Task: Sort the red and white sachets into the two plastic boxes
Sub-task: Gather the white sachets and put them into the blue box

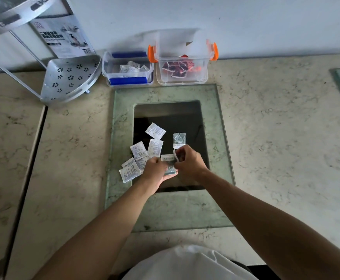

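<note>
**Now: two hands gathering white sachets over a glass panel**

Centrally, both bare hands meet above a dark glass panel (185,118) set into a marble tabletop (276,138). The left hand (155,169) is palm-up and partly curled, with a small stack of white sachets (170,168) lying against its fingers. The right hand (187,159) is closed in a pinch on one white sachet (175,155), held edge-up just above that stack. Both forearms reach in from the bottom of the frame, over a white garment.

Just left of the left hand lies a loose cluster of white sachets (130,171) with printed text, several overlapping at the panel's edge. Two more (147,149) lie side by side a little farther away, another (155,130) sits tilted beyond them, and a greyer sachet (179,140) lies just beyond the right hand.

At the far edge of the tabletop, against the wall, two clear plastic boxes stand side by side. The left box (127,67), with blue handles, holds a few white sachets. The right box (182,71), with orange latches and its lid raised, holds red sachets (178,68).

To the left of the boxes stands a metal corner shelf (70,79) with flower-shaped holes, and behind it leans its printed packaging (64,37).
</note>
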Available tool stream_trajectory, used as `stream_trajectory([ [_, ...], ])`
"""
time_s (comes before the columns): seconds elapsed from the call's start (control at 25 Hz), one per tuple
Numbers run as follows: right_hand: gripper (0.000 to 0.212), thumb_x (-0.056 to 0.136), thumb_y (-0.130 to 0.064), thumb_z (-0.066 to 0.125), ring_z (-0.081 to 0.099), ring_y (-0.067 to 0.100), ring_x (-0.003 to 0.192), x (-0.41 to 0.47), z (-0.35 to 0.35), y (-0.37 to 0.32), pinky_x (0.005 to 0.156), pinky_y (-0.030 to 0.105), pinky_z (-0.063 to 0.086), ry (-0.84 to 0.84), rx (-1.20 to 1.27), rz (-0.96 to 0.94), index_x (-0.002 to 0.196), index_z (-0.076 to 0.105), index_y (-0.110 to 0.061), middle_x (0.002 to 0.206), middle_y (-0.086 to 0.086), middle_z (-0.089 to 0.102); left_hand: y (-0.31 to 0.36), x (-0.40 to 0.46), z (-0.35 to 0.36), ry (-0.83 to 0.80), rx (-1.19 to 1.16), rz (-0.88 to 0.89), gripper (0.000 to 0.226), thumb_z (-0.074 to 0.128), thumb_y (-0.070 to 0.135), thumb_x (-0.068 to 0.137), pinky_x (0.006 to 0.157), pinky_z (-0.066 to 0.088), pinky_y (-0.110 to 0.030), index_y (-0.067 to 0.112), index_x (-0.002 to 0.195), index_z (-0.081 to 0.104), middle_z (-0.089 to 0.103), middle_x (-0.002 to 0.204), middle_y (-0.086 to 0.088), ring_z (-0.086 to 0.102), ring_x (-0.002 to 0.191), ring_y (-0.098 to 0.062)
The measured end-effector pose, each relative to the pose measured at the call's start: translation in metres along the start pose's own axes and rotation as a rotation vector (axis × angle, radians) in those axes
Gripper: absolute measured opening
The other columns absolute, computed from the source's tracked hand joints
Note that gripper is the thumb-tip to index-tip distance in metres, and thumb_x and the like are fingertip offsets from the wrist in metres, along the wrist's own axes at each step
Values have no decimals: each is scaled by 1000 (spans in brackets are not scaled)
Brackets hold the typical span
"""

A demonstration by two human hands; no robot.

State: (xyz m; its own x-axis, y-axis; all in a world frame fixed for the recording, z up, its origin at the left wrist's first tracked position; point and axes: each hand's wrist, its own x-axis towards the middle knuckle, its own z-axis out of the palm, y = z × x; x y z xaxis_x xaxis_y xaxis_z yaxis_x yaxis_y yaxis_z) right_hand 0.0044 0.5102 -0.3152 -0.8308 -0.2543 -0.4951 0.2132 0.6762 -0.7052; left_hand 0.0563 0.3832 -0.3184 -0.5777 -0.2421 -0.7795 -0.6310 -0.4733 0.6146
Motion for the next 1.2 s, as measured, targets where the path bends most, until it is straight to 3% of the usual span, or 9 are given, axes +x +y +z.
stream_trajectory([
  [0.16,33,77,-24,78,57,0,67,3,8,-18,58,9,41,-40,-23,-123,107,67,-18,78,-10,63,10,7,-1,-106,-256,-44,34,43,-13,88,73,61,-47,1,115,58,69,100,-22,72,88,-31],
  [0.28,24,82,-26,72,62,2,68,9,4,-26,66,20,51,-160,-41,-168,105,72,-20,79,-11,68,24,9,-4,-140,-351,-91,22,45,0,92,73,58,-42,5,104,63,70,90,-19,73,79,-28],
  [0.4,17,84,-16,65,61,1,71,32,-6,-28,67,17,46,115,1,-101,97,75,-18,86,-7,72,34,19,-7,-112,-236,-48,31,47,-5,90,84,58,-55,2,118,59,68,91,-25,71,81,-39],
  [0.52,30,87,-31,68,62,20,93,57,-13,-21,77,27,46,306,-161,93,110,64,-13,111,6,66,37,28,-10,-91,-92,-60,36,43,-9,92,88,56,-62,2,125,54,67,94,-28,70,88,-48],
  [0.64,52,81,-42,74,57,27,108,66,-3,-15,85,39,50,227,-341,137,119,55,-13,122,9,52,38,36,-12,-89,-83,-81,39,41,-9,92,84,58,-60,0,129,51,67,96,-27,71,87,-45],
  [0.72,44,80,-38,75,55,27,110,69,1,-16,84,38,51,223,-358,119,113,60,-13,120,9,51,39,40,-13,-82,-81,-78,38,42,-6,91,77,60,-54,1,127,53,66,96,-25,70,83,-40],
  [0.88,28,75,-29,82,67,22,86,74,-2,-29,69,33,52,126,-47,43,92,66,-14,91,0,69,44,42,-17,27,58,32,23,57,10,91,60,60,-38,12,114,58,66,92,-18,69,70,-30],
  [1.0,29,74,-32,86,69,11,68,68,2,-51,63,28,56,-54,168,-107,94,73,-16,82,-2,76,51,48,-31,82,88,95,36,67,30,92,54,57,-34,7,119,57,69,92,-22,66,67,-30],
  [1.2,14,85,-18,74,61,12,69,81,25,-74,75,42,55,-284,-86,-268,98,76,-13,85,6,73,58,47,-57,-34,-137,93,38,70,15,92,65,60,-45,-11,118,60,67,102,-36,69,78,-38],
])
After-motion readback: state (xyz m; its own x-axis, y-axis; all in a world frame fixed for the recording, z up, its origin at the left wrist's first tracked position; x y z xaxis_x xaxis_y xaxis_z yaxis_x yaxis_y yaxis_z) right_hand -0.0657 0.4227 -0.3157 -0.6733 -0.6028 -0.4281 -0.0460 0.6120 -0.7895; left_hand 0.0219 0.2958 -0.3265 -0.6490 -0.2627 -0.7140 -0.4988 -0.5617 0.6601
